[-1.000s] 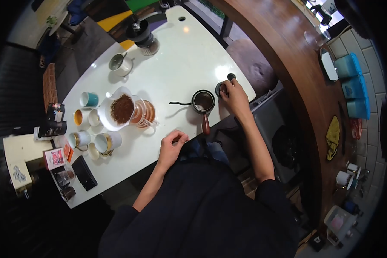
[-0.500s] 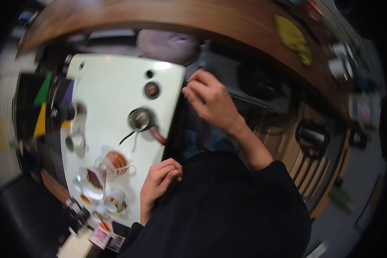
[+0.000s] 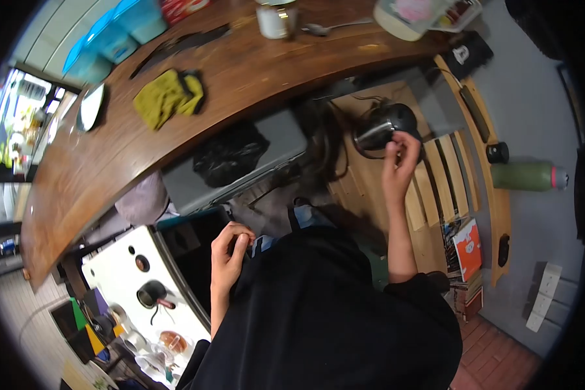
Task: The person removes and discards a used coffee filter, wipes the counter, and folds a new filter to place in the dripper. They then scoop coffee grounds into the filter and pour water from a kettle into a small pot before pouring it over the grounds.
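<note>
At the right, my right hand overlaps the near side of an electric kettle with a shiny body and black parts. Its thumb and bent fingers are apart, with nothing seen between them. The kettle stands on a wooden surface beside pale slats. My left hand hangs in front of my dark top, fingers loosely curled in and thumb against them. Nothing shows in it.
A curved wooden counter crosses the top, with a yellow-green cloth and a white mug. At lower left, a white table bears a dark metal pot. A green bottle lies far right.
My view has swung right, shifting the white table to the lower left. My right hand has moved from beside that table to the kettle. My left hand stays curled by my body.
</note>
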`<act>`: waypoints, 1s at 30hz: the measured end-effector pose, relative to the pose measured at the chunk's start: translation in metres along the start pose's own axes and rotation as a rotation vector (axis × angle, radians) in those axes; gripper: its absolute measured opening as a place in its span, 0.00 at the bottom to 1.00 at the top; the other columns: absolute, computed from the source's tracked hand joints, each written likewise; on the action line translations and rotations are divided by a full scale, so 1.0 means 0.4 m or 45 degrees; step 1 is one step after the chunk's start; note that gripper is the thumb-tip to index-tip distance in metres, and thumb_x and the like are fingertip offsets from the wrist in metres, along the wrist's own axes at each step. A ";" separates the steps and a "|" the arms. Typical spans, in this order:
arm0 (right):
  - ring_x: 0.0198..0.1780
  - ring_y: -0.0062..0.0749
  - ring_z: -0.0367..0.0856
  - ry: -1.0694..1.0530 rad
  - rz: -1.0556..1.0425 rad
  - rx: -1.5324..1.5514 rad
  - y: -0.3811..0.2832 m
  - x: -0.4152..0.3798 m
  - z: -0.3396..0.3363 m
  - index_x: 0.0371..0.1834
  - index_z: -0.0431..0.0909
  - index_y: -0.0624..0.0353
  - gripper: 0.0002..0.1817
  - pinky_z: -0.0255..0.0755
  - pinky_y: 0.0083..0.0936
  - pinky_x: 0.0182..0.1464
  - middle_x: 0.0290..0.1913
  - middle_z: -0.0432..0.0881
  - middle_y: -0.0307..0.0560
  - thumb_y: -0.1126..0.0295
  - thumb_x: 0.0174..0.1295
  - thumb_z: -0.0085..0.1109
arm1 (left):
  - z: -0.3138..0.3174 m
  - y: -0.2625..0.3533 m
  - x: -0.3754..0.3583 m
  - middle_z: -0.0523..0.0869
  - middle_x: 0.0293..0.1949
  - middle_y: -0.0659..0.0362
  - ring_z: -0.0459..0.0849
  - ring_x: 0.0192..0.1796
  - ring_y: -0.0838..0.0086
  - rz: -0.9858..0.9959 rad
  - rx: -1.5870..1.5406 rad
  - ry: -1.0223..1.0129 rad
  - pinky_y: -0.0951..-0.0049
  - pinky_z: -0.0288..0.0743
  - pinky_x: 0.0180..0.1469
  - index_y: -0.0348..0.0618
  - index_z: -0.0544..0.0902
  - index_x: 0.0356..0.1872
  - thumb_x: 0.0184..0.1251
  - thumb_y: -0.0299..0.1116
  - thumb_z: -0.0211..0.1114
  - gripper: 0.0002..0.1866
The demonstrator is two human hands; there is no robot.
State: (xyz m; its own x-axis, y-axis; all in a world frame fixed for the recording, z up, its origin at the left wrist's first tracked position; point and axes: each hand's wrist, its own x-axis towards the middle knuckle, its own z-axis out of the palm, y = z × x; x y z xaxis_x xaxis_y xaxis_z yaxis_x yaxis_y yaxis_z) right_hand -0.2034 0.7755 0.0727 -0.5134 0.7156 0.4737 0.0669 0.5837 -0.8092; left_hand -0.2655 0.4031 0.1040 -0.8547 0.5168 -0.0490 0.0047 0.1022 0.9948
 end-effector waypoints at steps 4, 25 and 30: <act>0.57 0.37 0.76 0.104 0.149 -0.349 0.344 0.048 -0.177 0.61 0.74 0.64 0.25 0.71 0.32 0.57 0.56 0.77 0.51 0.53 0.74 0.62 | 0.117 0.024 0.110 0.82 0.35 0.56 0.81 0.37 0.74 -0.015 0.037 -0.187 0.74 0.74 0.44 0.32 0.82 0.39 0.76 0.26 0.59 0.07; 0.29 0.21 0.78 -0.190 0.703 -0.001 0.454 0.073 -0.202 0.25 0.83 0.66 0.24 0.70 0.25 0.31 0.25 0.82 0.41 0.54 0.51 0.83 | 0.320 0.008 0.206 0.81 0.39 0.59 0.78 0.41 0.77 -0.317 0.032 -0.411 0.75 0.72 0.50 0.34 0.79 0.42 0.82 0.31 0.55 0.10; 0.36 0.25 0.82 -0.250 0.786 0.147 0.436 0.075 -0.200 0.37 0.85 0.68 0.20 0.74 0.26 0.38 0.37 0.85 0.45 0.61 0.55 0.81 | 0.343 0.005 0.216 0.81 0.39 0.60 0.78 0.41 0.77 -0.301 0.038 -0.417 0.75 0.72 0.49 0.34 0.79 0.42 0.82 0.31 0.55 0.10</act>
State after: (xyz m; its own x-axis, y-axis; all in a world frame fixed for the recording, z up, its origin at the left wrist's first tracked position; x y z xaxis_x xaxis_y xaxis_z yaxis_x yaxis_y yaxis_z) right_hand -0.1384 0.9293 -0.0264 -0.5574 0.8160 -0.1531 0.3127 0.0355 -0.9492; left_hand -0.2680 0.5645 0.0895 -0.6233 0.7191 -0.3072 -0.1532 0.2729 0.9498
